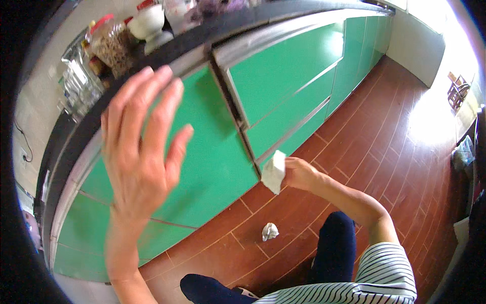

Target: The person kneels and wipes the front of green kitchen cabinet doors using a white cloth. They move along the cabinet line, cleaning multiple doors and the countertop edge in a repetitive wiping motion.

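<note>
My left hand (142,152) is raised with its fingers apart and nothing in it, in front of the green cabinet doors (205,163). A white folded tissue or cloth (274,173) is held in my right hand (300,173), near the lower edge of the green drawers (292,110). On the brown tiled floor (246,250) below lies a crumpled white tissue (270,231).
The dark countertop (228,24) carries a jar with a red lid (110,41), a white bowl (148,22) and clear glassware (78,83). A small wooden chair (458,91) and a plastic bag (464,152) are at the far right.
</note>
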